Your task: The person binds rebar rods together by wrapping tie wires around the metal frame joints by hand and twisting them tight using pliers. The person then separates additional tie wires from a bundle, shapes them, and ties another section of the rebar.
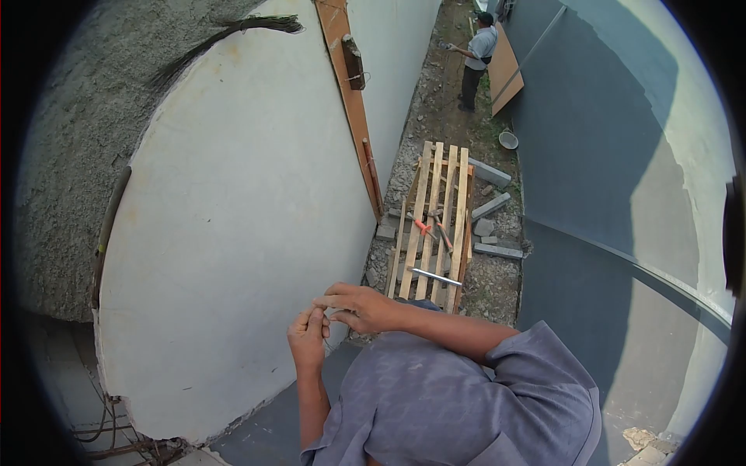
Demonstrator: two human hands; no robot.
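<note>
My left hand [308, 338] is raised in front of my chest, with thumb and fingers pinched together. Right beside it, my right hand [359, 307] reaches across from the right, its fingers curled and their tips meeting the left fingers. A thin dark strand seems to show just under the fingertips, too small to name. Beyond the hands stands a slatted wooden platform [420, 248]. On its slats lie a red-handled tool [422, 226], a hammer [443, 233] and a shiny metal rod [436, 276].
A white wall panel [233, 179] rises at left, with a bundle of thin wires [233, 33] on its top edge. A brown board [347, 101] is fixed upright to it. Concrete blocks [491, 206] flank the platform. Farther off stand a person [478, 58] and a bucket [508, 140]. A grey wall [590, 140] bounds the right.
</note>
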